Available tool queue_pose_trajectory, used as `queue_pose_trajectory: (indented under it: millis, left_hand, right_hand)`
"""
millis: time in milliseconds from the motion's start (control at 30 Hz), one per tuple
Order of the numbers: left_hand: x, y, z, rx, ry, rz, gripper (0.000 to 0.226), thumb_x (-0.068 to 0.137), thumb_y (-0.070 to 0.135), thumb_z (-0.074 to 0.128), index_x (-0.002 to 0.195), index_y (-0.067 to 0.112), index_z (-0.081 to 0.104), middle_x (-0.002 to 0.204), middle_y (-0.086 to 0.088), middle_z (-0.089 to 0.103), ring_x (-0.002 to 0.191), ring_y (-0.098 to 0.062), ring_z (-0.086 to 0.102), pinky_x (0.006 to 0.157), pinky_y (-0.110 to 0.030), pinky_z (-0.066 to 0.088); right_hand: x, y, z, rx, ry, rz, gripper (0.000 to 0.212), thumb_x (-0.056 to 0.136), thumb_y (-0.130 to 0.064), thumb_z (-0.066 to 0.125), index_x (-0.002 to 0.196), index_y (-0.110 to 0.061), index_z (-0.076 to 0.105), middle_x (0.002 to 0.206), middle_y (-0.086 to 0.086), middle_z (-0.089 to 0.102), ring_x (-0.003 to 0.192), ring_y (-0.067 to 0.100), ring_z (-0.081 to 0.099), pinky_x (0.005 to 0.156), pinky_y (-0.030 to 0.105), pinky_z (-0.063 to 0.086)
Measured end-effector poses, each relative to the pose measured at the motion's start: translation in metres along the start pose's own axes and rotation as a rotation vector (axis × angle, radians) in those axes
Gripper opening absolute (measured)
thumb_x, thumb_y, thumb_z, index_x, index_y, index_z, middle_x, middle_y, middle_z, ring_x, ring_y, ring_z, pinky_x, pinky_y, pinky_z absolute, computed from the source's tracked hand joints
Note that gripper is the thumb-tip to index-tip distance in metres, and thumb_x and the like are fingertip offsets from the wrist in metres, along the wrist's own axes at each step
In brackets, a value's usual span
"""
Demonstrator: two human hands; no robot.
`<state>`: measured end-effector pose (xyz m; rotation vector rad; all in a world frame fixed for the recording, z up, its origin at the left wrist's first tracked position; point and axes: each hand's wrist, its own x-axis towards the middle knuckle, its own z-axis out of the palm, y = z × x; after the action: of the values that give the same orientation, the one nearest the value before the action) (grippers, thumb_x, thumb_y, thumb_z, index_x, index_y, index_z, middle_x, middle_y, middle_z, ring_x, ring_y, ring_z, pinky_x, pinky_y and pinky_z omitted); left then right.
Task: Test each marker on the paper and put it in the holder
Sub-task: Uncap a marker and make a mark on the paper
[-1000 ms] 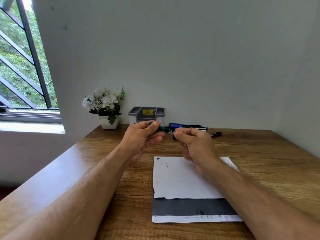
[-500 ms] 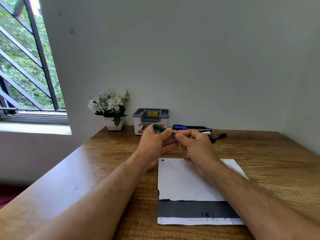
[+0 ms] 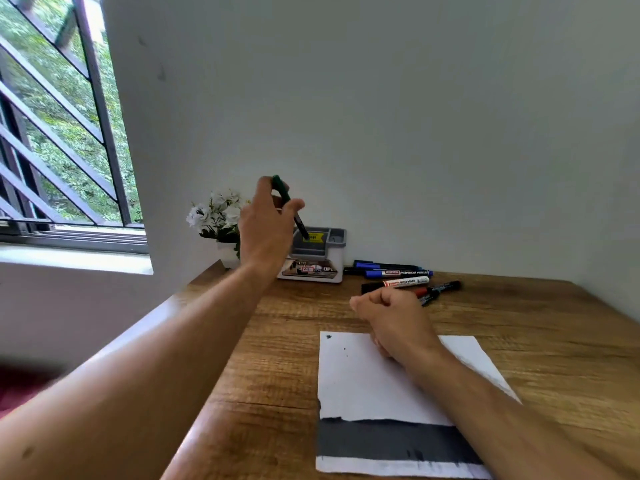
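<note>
Left hand (image 3: 266, 230) hides part of white flower pot (image 3: 228, 254); grey-white plastic holder (image 3: 320, 252) label text too blurry to read.

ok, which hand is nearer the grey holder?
Left. The left hand holds the green marker just over the holder; the right hand is a fist above the paper, nearer the person.

Two bare forearms, sleeveless up to the frame edge. No rings on left hand (image 3: 265, 226). Nothing worn at right hand (image 3: 393, 322) wrist.

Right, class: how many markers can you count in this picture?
6 at least: a green marker in the left hand above the holder, and five in a cluster right of it; the right hand may hide others.
</note>
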<state>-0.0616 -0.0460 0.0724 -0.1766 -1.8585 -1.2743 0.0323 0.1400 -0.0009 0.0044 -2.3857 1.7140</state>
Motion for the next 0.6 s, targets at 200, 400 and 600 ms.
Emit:
queue_pose_trajectory:
  millis: [200, 400, 600]
  left_hand:
    - [0.050, -0.010, 0.013, 0.164, 0.035, 0.029, 0.025, 0.094, 0.028, 0.065, 0.117, 0.018, 0.065, 0.113, -0.005, 0.071, 0.098, -0.015, 0.067, 0.088, -0.031, 0.054]
    - [0.057, -0.028, 0.034, 0.306, -0.055, -0.087, 0.026, 0.097, 0.022, 0.062, 0.122, 0.018, 0.058, 0.107, -0.007, 0.073, 0.094, -0.025, 0.068, 0.081, -0.048, 0.058]
    - [0.054, -0.043, 0.046, 0.432, -0.108, -0.092, 0.044, 0.095, 0.016, 0.064, 0.128, 0.025, 0.038, 0.094, -0.011, 0.074, 0.079, -0.030, 0.069, 0.071, -0.043, 0.055]
  right_hand:
    - [0.003, 0.004, 0.001, -0.026, -0.008, 0.032, 0.012, 0.091, -0.031, 0.071, 0.083, -0.022, 0.073, 0.061, -0.010, 0.061, 0.058, 0.004, 0.050, 0.054, 0.022, 0.036]
    - [0.005, 0.007, 0.002, -0.048, 0.000, 0.031, 0.014, 0.090, -0.032, 0.072, 0.080, -0.022, 0.073, 0.057, -0.011, 0.061, 0.053, 0.001, 0.050, 0.050, 0.019, 0.036]
    - [0.004, 0.006, 0.003, -0.099, 0.006, 0.038, 0.013, 0.089, -0.033, 0.072, 0.082, -0.023, 0.072, 0.080, -0.010, 0.072, 0.078, 0.003, 0.064, 0.060, 0.019, 0.043]
